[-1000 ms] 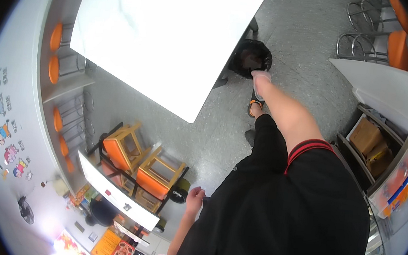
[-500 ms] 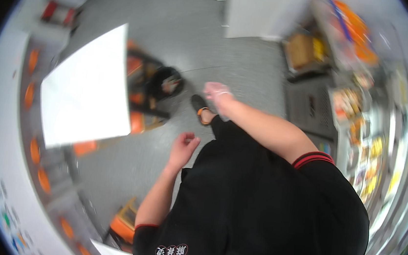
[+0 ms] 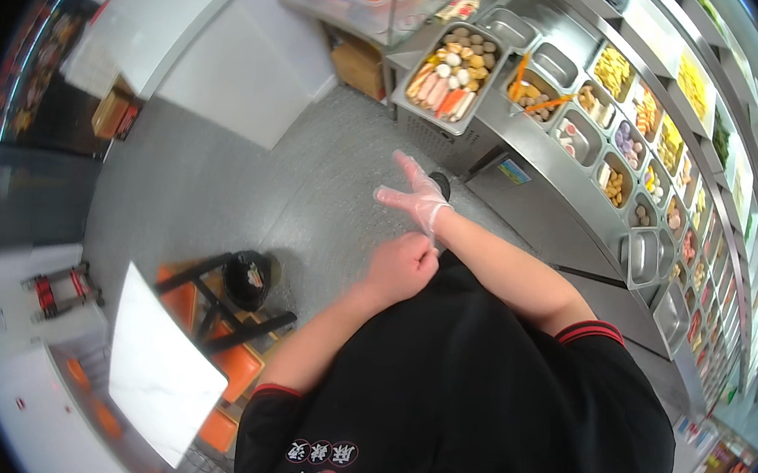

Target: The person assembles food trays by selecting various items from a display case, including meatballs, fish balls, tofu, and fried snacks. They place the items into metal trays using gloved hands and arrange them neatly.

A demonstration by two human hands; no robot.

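My right hand [image 3: 412, 194] wears a thin clear plastic glove [image 3: 423, 206], its fingers spread apart and holding nothing. It is raised in front of my black shirt, above the grey floor. My left hand [image 3: 402, 266] is bare and closed in a fist just below the right wrist, pinching the cuff of the glove. A steel food counter [image 3: 538, 193] stands close to the right of both hands.
The counter carries several steel pans of skewered food and vegetables [image 3: 455, 61] running toward the upper right. A white table [image 3: 156, 370] with orange chairs [image 3: 239, 364] and a black round stool [image 3: 247, 279] stands at lower left. A cardboard box [image 3: 359, 66] sits under a white counter [image 3: 231, 67].
My view has swung from the white table toward the food counter. My left hand has come up to the right wrist and closed on the glove cuff.
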